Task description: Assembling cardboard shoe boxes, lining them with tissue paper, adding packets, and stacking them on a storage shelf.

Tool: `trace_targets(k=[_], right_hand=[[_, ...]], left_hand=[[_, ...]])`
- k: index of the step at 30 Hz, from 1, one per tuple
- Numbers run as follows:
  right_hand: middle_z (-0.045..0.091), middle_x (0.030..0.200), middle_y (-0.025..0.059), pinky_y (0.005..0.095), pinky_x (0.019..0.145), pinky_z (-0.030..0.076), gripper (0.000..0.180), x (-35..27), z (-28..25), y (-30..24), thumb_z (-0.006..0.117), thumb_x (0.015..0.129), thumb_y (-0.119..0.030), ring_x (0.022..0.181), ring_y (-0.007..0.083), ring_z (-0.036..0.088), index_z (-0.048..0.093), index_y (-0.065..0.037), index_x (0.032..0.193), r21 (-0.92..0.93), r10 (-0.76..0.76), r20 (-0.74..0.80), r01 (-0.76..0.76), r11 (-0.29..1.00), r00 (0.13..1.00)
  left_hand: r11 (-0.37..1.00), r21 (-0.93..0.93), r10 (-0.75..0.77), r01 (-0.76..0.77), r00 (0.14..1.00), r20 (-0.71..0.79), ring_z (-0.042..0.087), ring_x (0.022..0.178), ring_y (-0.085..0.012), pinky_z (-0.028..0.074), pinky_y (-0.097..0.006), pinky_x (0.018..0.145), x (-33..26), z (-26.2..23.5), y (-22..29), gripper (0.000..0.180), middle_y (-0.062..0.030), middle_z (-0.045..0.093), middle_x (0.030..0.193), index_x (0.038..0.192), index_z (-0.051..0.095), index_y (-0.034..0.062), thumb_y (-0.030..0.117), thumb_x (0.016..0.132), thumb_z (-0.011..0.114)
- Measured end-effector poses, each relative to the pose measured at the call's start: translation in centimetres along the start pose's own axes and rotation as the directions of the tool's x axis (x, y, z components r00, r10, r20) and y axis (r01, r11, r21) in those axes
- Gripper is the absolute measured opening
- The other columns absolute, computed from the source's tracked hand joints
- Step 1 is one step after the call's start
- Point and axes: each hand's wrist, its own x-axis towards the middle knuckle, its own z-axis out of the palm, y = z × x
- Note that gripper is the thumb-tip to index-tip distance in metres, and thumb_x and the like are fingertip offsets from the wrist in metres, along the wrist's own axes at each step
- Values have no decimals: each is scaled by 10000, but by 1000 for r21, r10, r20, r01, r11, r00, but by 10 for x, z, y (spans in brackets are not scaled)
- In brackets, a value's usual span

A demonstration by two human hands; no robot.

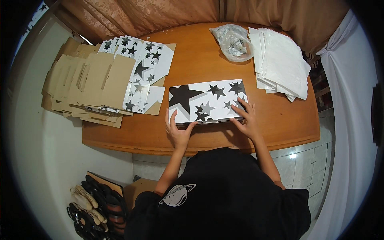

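A closed white cardboard box (pixel 208 102) printed with black and grey stars lies flat on the wooden table in front of me. My left hand (pixel 179 130) grips its near left corner, fingers along the left side and thumb at the front edge. At the near right corner, my right hand (pixel 247 120) rests its fingers on the lid, with the thumb against the front edge. What the box contains is hidden.
On the table's (pixel 192 52) left lies a pile of flattened cardboard boxes (pixel 96 80), some star-printed. A clear plastic bag (pixel 236 46) of small packets and a stack of white paper sheets (pixel 280 60) lie back right. Shoes (pixel 98 204) stand on the floor at lower left.
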Motion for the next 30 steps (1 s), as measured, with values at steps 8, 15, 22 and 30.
trace_targets(k=[8,15,22,30], right_hand=[[456,1281,76,535,1030,182,382,1,4,4,696,726,-180,1233,313,357,619,-155,1099,65,15,-28,-13,998,1000],[485,1258,60,531,1040,162,306,0,12,-1,650,766,-145,1150,240,466,631,-152,1071,21,35,-69,-34,999,997],[456,1299,58,589,1022,116,283,-5,15,1,636,784,-173,1161,227,461,640,-188,1066,50,47,-60,-44,998,997],[243,1444,76,718,903,-84,308,-9,10,-11,680,730,-350,1307,492,-7,649,-331,1036,-272,50,-144,-88,958,988]], left_hand=[[1000,-22,-23,22,997,-68,428,1145,-345,386,-429,911,3,5,4,733,-149,377,1316,1136,494,40,299,544,839],[997,28,-66,69,993,-99,440,1140,-327,396,-432,890,2,6,13,731,-118,381,1322,1121,505,60,355,537,831],[998,41,-38,41,998,-50,358,1198,-340,316,-422,964,-1,7,11,687,-173,336,1339,1144,492,73,271,578,827],[982,189,5,13,995,-96,336,1218,-352,237,-526,971,-8,4,6,606,-172,284,1383,1102,579,154,373,584,806]])
